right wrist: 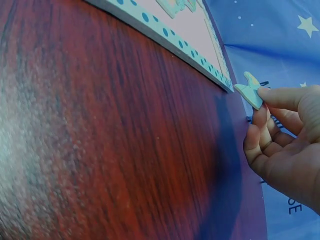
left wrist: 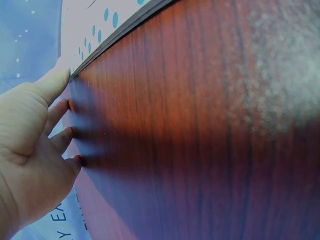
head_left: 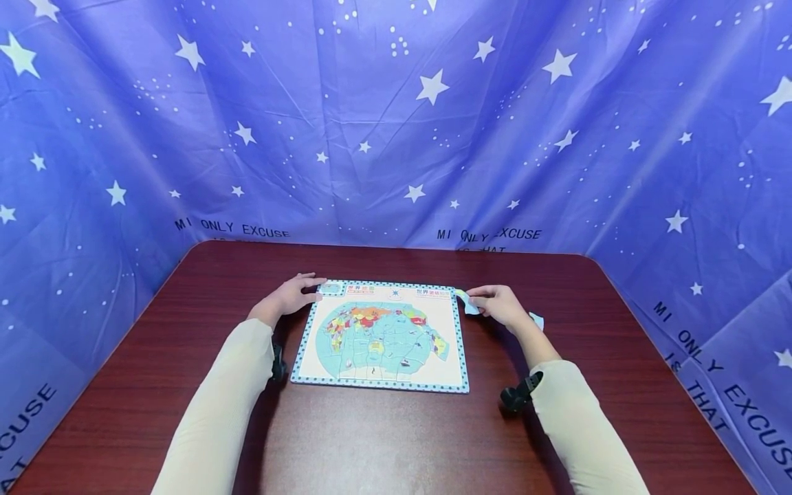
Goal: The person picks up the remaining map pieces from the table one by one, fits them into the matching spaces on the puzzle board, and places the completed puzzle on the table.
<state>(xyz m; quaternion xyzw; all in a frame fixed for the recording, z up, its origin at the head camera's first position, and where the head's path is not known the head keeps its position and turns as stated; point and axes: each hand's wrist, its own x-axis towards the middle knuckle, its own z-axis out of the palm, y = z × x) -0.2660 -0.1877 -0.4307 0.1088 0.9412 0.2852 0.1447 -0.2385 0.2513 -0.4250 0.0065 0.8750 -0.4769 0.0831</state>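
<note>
A world map puzzle board point(head_left: 458, 347) with a dotted blue border lies flat on the table. Its joined pieces form a mostly blue oval map point(head_left: 383, 344), with white backing showing around the upper right. My right hand point(head_left: 500, 304) pinches a light blue puzzle piece point(right wrist: 251, 92) between thumb and fingers, just off the board's top right corner. In the right wrist view the other fingers curl loosely below it. My left hand point(head_left: 293, 294) rests at the board's top left corner, thumb point(left wrist: 57, 82) against the edge and the other fingertips on the tabletop.
Another light blue puzzle piece point(head_left: 537, 320) lies on the table just beyond my right forearm, partly hidden by it. A dark red wooden table point(head_left: 371, 440) spreads around the board. Behind it hangs a blue curtain point(head_left: 371, 124) with white stars.
</note>
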